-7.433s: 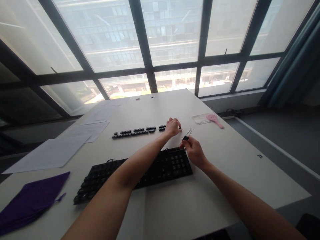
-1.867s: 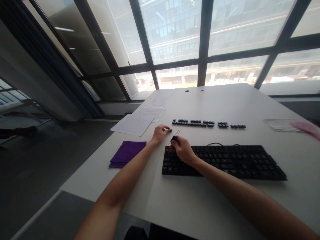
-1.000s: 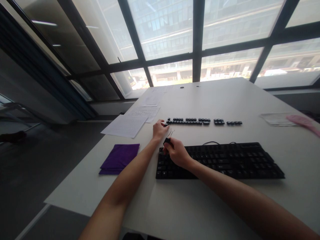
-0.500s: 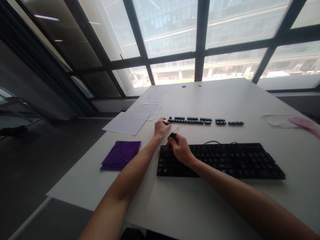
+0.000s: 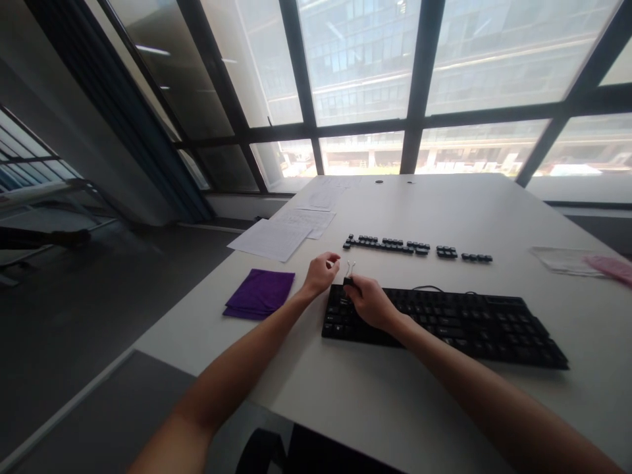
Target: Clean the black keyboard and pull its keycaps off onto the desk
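My right hand (image 5: 370,299) grips a wire keycap puller (image 5: 348,279) by its black body, over the left end of a black keyboard (image 5: 474,329). The two thin wire prongs point up and away from me. Just off the keyboard's upper left corner is my left hand (image 5: 322,272), its fingers loosely curled and apart, with nothing visible in them. Beyond both hands, removed black keycaps (image 5: 390,245) lie on the white table in two long rows, with two smaller groups to the right.
A folded purple cloth (image 5: 259,293) lies left of my left forearm. Printed sheets (image 5: 271,238) spread along the table's left edge. At the right are a whitish packet (image 5: 557,261) and a pink item (image 5: 609,266). The keyboard's cable (image 5: 428,288) curls behind it.
My left hand has drawn back from the left end of the keycap rows, where a keycap now shows. My right hand has brought the puller upright over the keyboard's upper left keys.
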`<state>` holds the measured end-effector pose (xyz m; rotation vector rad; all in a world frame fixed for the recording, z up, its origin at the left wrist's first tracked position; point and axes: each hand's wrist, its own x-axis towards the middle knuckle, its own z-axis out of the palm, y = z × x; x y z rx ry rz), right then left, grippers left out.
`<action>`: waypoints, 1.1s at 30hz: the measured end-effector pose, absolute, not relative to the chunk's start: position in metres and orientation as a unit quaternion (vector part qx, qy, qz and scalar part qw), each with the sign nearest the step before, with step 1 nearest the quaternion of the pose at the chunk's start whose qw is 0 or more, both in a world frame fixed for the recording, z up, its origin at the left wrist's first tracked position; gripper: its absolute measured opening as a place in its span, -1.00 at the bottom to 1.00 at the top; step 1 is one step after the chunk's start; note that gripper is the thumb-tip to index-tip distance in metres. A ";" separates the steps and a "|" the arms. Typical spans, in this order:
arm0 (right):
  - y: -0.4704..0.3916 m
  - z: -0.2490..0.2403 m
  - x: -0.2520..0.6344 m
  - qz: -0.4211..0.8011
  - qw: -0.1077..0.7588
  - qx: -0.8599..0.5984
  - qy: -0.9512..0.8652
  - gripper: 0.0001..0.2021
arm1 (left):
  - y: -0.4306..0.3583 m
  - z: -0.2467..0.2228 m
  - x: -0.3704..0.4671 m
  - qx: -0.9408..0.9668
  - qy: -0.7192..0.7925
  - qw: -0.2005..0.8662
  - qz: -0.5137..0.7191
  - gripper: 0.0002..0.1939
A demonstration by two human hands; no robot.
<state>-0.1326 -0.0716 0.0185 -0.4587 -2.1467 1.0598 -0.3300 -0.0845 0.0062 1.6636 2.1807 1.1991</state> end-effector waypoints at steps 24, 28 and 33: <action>-0.065 0.012 -0.136 0.462 0.375 -0.202 -0.778 -0.81 | -0.137 0.037 -0.317 0.749 0.554 0.241 0.271 -0.78; -0.062 0.007 -0.139 0.502 0.414 -0.217 -0.727 -0.83 | -0.135 0.035 -0.315 0.705 0.568 0.231 0.355 -0.76; -0.061 0.007 -0.139 0.463 0.458 -0.235 -0.722 -0.82 | -0.132 0.030 -0.305 0.647 0.588 0.211 0.436 -0.73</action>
